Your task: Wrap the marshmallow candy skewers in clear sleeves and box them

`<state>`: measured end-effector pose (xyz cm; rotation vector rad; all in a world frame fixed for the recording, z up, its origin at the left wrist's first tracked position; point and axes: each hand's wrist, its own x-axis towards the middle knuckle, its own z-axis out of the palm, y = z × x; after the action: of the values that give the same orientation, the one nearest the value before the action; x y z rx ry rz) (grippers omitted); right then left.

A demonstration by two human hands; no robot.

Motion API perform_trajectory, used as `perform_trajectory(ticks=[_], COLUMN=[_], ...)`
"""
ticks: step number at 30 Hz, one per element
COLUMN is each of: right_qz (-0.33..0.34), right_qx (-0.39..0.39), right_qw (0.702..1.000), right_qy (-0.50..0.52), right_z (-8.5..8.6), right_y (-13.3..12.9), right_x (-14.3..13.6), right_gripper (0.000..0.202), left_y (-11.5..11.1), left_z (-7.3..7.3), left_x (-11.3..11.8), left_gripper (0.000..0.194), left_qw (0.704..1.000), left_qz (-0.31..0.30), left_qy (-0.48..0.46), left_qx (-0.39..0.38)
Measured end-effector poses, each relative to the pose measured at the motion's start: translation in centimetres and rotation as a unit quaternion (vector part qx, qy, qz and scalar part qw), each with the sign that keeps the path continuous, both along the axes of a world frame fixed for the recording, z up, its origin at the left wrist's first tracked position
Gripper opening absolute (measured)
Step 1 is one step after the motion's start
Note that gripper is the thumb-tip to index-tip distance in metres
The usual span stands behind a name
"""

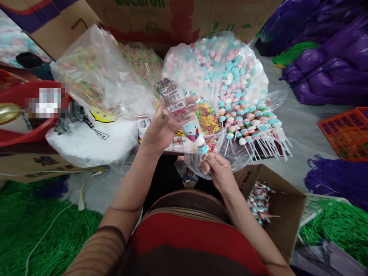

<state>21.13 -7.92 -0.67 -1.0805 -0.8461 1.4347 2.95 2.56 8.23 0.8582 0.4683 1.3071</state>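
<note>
My left hand (161, 128) grips a clear printed plastic bag (170, 94) with a barcode, its fingers and thumb around it. The coloured print of the bag reaches down past the fingers. In my right hand (218, 168), the thumb and fingers pinch the stick end of a marshmallow skewer (203, 146), tilted up toward the bag. Its blue and white marshmallows show at the bag's lower end; I cannot tell how far inside it they are. Just right of my hands lies a pile of marshmallow skewers (253, 124) with white sticks pointing toward me.
Large clear bags hold marshmallows (214, 57) and ring candies (77, 65) on the table. A white bag (94, 142) and a red basin (59, 111) are at left. An open carton (287, 207) with wrapped skewers stands low right, near an orange crate (347, 136).
</note>
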Motion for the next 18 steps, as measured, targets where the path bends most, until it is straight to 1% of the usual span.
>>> perform_trajectory(ticks=[3,4,5,7,9,10,13,15,18], right_qz=[-0.029,-0.043,-0.056,-0.074,-0.085,-0.089,-0.095,-0.090,-0.076], right_qx=[0.004,0.006,0.009,0.014,0.016,0.019,0.035,0.038,0.037], right_qw=[0.999,0.998,0.997,0.996,0.994,0.993,0.991,0.992,0.990], right_qy=[-0.030,-0.037,-0.044,-0.057,-0.074,-0.080,-0.082,-0.077,-0.109], right_z=[0.1,0.1,0.1,0.1,0.0,-0.1,-0.3,-0.5,-1.0], right_y=[-0.2,-0.2,-0.2,-0.3,-0.3,-0.3,-0.4,-0.4,-0.7], right_x=[0.4,0.5,0.5,0.5,0.5,0.6,0.7,0.7,0.7], right_gripper=[0.037,0.036,0.036,0.035,0.036,0.036,0.038,0.041,0.043], left_y=[0.4,0.4,0.4,0.3,0.2,0.3,0.5,0.5,0.3], left_z=[0.7,0.7,0.6,0.1,-0.7,-1.2,-2.4,-2.7,-2.6], left_x=[0.6,1.0,1.5,2.5,3.3,3.6,4.1,4.3,4.6], left_gripper=[0.019,0.009,0.005,0.011,0.008,0.006,0.014,0.015,0.019], left_qw=[0.998,0.996,0.993,0.987,0.982,0.979,0.974,0.973,0.970], left_qz=[0.054,0.075,0.093,0.124,0.147,0.155,0.170,0.176,0.172], left_qy=[0.003,0.003,0.001,-0.008,-0.019,-0.024,-0.035,-0.045,-0.059], left_qx=[-0.038,-0.054,-0.069,-0.098,-0.121,-0.131,-0.145,-0.145,-0.164])
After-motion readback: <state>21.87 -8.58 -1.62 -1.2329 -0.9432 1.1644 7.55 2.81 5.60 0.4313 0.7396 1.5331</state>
